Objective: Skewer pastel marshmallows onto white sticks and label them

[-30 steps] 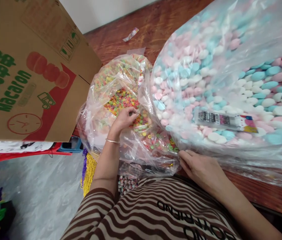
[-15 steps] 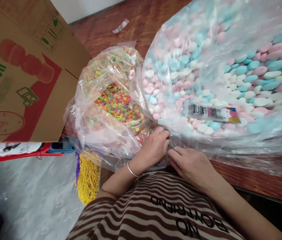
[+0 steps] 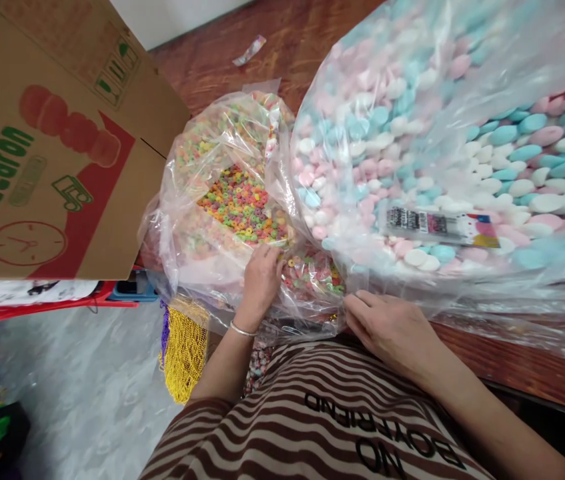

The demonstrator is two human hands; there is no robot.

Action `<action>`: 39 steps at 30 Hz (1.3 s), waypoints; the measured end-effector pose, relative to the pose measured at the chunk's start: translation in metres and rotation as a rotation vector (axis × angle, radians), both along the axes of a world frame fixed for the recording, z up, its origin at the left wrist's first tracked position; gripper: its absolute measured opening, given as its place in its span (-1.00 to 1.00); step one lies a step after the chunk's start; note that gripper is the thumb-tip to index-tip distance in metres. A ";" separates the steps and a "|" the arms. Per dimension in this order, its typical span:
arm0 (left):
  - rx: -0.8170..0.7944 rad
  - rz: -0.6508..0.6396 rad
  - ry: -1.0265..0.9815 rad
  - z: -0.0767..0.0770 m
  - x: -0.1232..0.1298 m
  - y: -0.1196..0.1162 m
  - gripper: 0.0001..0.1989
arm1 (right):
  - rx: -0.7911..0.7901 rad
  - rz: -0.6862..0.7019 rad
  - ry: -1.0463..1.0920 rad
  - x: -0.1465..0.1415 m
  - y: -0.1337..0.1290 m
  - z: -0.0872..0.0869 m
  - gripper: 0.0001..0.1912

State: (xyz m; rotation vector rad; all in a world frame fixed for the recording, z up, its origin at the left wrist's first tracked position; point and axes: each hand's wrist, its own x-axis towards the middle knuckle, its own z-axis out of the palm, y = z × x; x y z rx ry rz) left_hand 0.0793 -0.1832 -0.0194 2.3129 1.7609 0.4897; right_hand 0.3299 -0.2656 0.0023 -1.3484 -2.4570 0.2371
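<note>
A large clear bag (image 3: 177,220) of small multicoloured rings lies in front of me, its mouth showing loose rings (image 3: 242,200). My left hand (image 3: 262,280) is at the near side of this bag, fingers curled down against it; whatever they hold is hidden. More rings (image 3: 312,270) show through plastic between my two hands. My right hand (image 3: 387,327) is closed at the table edge, its fingertips pressed together on clear plastic (image 3: 359,280). Beyond it spreads a bigger clear bag (image 3: 357,160) of pink, blue and white oval pieces.
A small printed packet (image 3: 439,227) lies on the bigger bag. A cardboard box (image 3: 112,247) stands at the left. Gold bead strands (image 3: 185,353) hang below the table's (image 3: 202,53) near edge. A small wrapper (image 3: 249,51) lies at the back.
My left hand has moved left, away from my right hand, to the near side of the ring bag. My right hand has stayed nearly in place. The view has shifted slightly.
</note>
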 end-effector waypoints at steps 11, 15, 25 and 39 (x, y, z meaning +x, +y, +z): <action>-0.092 -0.311 -0.412 0.022 0.063 -0.030 -0.92 | -0.004 -0.009 -0.049 -0.004 -0.002 -0.002 -0.80; -0.016 -0.258 -0.472 0.018 0.056 -0.029 -0.86 | 0.005 -0.043 -0.027 0.002 -0.003 0.000 -0.76; -0.262 -0.025 0.238 0.023 -0.018 -0.034 -0.90 | 0.026 -0.214 0.030 0.008 0.001 -0.003 -0.75; -0.078 -0.087 -0.279 0.008 0.010 -0.038 -0.90 | -0.040 -0.141 0.057 -0.001 -0.003 -0.001 -0.81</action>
